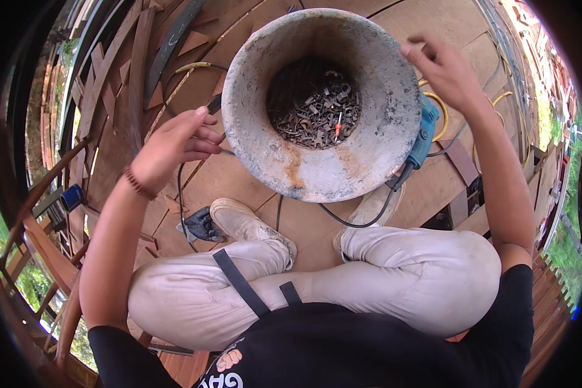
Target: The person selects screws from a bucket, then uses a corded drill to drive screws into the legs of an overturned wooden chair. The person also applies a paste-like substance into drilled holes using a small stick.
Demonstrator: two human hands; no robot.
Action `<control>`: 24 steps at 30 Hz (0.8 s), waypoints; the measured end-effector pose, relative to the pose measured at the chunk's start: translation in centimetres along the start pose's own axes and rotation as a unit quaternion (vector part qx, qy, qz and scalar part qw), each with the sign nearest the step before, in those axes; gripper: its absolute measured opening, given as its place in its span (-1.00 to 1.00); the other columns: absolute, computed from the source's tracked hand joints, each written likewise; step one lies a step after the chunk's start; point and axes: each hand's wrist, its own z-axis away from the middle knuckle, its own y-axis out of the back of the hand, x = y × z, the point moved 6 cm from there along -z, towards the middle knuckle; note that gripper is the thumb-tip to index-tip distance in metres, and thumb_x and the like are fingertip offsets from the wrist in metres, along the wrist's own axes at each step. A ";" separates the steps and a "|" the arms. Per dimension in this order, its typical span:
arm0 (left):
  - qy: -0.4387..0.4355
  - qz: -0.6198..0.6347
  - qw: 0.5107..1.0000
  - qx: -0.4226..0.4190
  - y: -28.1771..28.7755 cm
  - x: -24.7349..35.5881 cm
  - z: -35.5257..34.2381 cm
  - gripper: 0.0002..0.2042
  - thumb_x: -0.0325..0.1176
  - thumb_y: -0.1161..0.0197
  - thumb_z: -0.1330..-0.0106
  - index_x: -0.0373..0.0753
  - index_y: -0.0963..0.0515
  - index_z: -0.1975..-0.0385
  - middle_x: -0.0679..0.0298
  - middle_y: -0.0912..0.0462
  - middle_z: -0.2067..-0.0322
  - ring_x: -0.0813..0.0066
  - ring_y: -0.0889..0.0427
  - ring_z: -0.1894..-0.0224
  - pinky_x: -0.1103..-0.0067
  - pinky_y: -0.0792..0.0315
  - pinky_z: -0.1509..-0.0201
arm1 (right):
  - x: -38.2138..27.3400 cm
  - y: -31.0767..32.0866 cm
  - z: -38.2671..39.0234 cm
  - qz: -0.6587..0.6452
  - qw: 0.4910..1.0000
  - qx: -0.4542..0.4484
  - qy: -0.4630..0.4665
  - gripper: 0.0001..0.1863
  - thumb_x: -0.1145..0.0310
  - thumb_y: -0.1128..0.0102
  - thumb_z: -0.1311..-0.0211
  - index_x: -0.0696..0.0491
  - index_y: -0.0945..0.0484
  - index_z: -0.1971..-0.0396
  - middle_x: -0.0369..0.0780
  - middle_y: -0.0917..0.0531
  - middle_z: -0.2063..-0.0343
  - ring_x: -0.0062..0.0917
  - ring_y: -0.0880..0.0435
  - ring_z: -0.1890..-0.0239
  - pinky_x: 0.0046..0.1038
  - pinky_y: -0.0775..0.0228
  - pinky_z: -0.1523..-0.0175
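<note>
Plywood floor (pixel 239 187), scrap boards strewn left of the bucket. Large grey bucket (pixel 322 103), rust-streaked, stands upright ahead of the crossed legs; dark metal scraps (pixel 310 107) heaped in its bottom. Blue power tool (pixel 424 137) touches the bucket's right side, its black cord (pixel 352 221) looping below the bucket. Left hand (pixel 174 147) just left of the rim, grip pinched shut on a thin dark piece (pixel 214 103). Right hand (pixel 443 71) at the upper right rim, fingers loosely spread, holding nothing visible.
</note>
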 end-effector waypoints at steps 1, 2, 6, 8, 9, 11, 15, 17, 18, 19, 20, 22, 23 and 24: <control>0.025 0.056 0.998 -0.027 -1.4 -0.6 -1.9 -0.59 -0.05 0.07 -0.54 -0.29 -0.50 -0.03 0.24 -0.63 0.19 0.42 -0.62 0.13 0.50 -0.49 -0.05 | 1.2 -1.4 1.2 -0.004 0.999 -0.012 -0.043 -0.62 0.14 -0.10 -0.36 0.20 -0.58 0.18 0.06 -0.67 0.35 -0.07 -0.67 0.22 -0.18 -0.43 0.12; 0.013 0.057 0.998 -0.009 -2.8 0.6 -2.2 -0.61 -0.05 0.06 -0.53 -0.29 -0.49 0.07 0.24 -0.62 0.24 0.43 -0.62 0.18 0.50 -0.49 0.00 | 1.9 -2.3 1.9 -0.008 0.999 0.023 -0.029 -0.62 0.13 -0.09 -0.36 0.21 -0.56 0.19 0.06 -0.66 0.38 -0.06 -0.65 0.25 -0.18 -0.43 0.14; -0.133 -0.086 0.983 0.094 -4.1 2.1 -2.6 -0.61 -0.07 0.03 -0.53 -0.34 -0.46 0.28 0.25 -0.59 0.40 0.50 -0.54 0.38 0.51 -0.46 0.19 | 2.6 -4.0 2.9 -0.044 0.995 0.086 0.024 -0.62 0.14 -0.08 -0.37 0.22 -0.51 0.20 0.07 -0.63 0.44 -0.01 -0.61 0.31 -0.17 -0.41 0.18; -0.234 -0.273 0.917 0.174 -3.6 4.0 -1.1 -0.63 -0.12 0.01 -0.53 -0.37 -0.44 0.30 0.25 -0.52 0.50 0.55 -0.37 0.47 0.53 -0.39 0.31 | 1.5 -2.3 3.4 -0.082 0.991 0.101 0.035 -0.64 0.16 -0.08 -0.36 0.22 -0.50 0.19 0.08 -0.63 0.43 0.03 -0.60 0.29 -0.15 -0.40 0.16; -0.285 -0.230 0.912 0.185 -3.5 4.9 0.7 -0.65 -0.14 0.01 -0.53 -0.37 -0.44 0.30 0.23 -0.51 0.51 0.54 -0.36 0.48 0.52 -0.38 0.31 | 0.0 -0.5 4.8 -0.106 0.987 0.113 0.032 -0.65 0.17 -0.07 -0.36 0.22 -0.50 0.20 0.09 -0.63 0.41 0.05 -0.59 0.27 -0.14 -0.39 0.15; -0.339 -0.172 0.901 0.208 -2.9 5.5 3.8 -0.68 -0.17 0.00 -0.52 -0.36 -0.42 0.31 0.17 -0.48 0.52 0.49 -0.35 0.49 0.50 -0.37 0.31 | -2.0 0.6 5.3 -0.128 0.981 0.137 0.044 -0.66 0.19 -0.07 -0.35 0.21 -0.51 0.20 0.10 -0.63 0.40 0.06 -0.60 0.25 -0.13 -0.39 0.13; -0.302 -0.215 0.893 0.256 -1.6 6.8 0.8 -0.68 -0.19 -0.01 -0.52 -0.36 -0.38 0.35 0.06 -0.44 0.52 0.40 -0.36 0.50 0.46 -0.37 0.31 | -1.8 -0.5 2.4 -0.115 0.984 0.121 0.063 -0.67 0.20 -0.08 -0.35 0.21 -0.52 0.19 0.09 -0.63 0.41 0.01 -0.61 0.26 -0.17 -0.40 0.13; -0.295 -0.280 0.871 0.277 -1.6 6.2 -0.6 -0.65 -0.16 -0.02 -0.52 -0.37 -0.37 0.36 0.06 -0.40 0.54 0.43 -0.35 0.49 0.45 -0.37 0.31 | -1.3 -1.2 0.9 -0.126 0.986 0.097 0.047 -0.68 0.22 -0.07 -0.35 0.21 -0.52 0.18 0.09 -0.63 0.41 0.00 -0.62 0.26 -0.19 -0.41 0.13; -0.321 -0.287 0.859 0.278 -1.4 6.0 -0.5 -0.65 -0.17 -0.02 -0.51 -0.38 -0.33 0.40 0.02 -0.41 0.56 0.27 -0.43 0.51 0.41 -0.37 0.34 | -1.6 -1.4 1.2 -0.140 0.985 0.090 0.038 -0.68 0.22 -0.07 -0.35 0.21 -0.52 0.17 0.09 -0.63 0.40 0.00 -0.62 0.25 -0.19 -0.41 0.13; -0.333 -0.280 0.855 0.282 -0.6 5.6 0.3 -0.65 -0.18 -0.02 -0.51 -0.37 -0.32 0.40 0.01 -0.42 0.57 0.21 -0.44 0.52 0.40 -0.37 0.35 | -1.8 -1.5 1.7 -0.154 0.984 0.083 0.029 -0.69 0.23 -0.07 -0.35 0.20 -0.52 0.16 0.10 -0.64 0.40 0.00 -0.62 0.24 -0.19 -0.42 0.12; -0.342 -0.271 0.857 0.275 -0.9 5.7 2.0 -0.66 -0.19 -0.02 -0.51 -0.37 -0.32 0.41 0.00 -0.43 0.57 0.16 -0.44 0.52 0.39 -0.37 0.37 | -2.3 -1.5 3.4 -0.181 0.976 0.110 0.046 -0.69 0.24 -0.07 -0.35 0.20 -0.52 0.14 0.10 -0.64 0.39 0.01 -0.63 0.23 -0.19 -0.42 0.12; -0.394 -0.229 0.850 0.264 -2.0 6.1 5.4 -0.69 -0.23 -0.02 -0.51 -0.35 -0.30 0.41 -0.02 -0.44 0.58 0.05 -0.41 0.56 0.37 -0.35 0.42 | -3.7 -0.4 5.9 -0.228 0.953 0.177 0.090 -0.70 0.27 -0.08 -0.35 0.19 -0.53 0.11 0.11 -0.64 0.37 0.01 -0.64 0.20 -0.19 -0.43 0.11; -0.393 -0.229 0.846 0.279 -1.9 6.0 5.2 -0.69 -0.23 -0.02 -0.51 -0.35 -0.30 0.41 -0.02 -0.43 0.58 0.08 -0.39 0.56 0.37 -0.35 0.42 | -3.8 -0.7 5.6 -0.206 0.962 0.165 0.076 -0.70 0.28 -0.08 -0.34 0.20 -0.53 0.10 0.11 -0.65 0.35 0.00 -0.64 0.20 -0.20 -0.43 0.11; -0.394 -0.227 0.841 0.293 -2.0 5.7 4.7 -0.69 -0.22 -0.03 -0.51 -0.35 -0.30 0.40 -0.02 -0.42 0.59 0.11 -0.37 0.56 0.37 -0.34 0.42 | -3.8 -0.7 5.5 -0.180 0.970 0.153 0.062 -0.70 0.29 -0.09 -0.34 0.20 -0.53 0.08 0.11 -0.65 0.34 -0.01 -0.65 0.20 -0.21 -0.44 0.11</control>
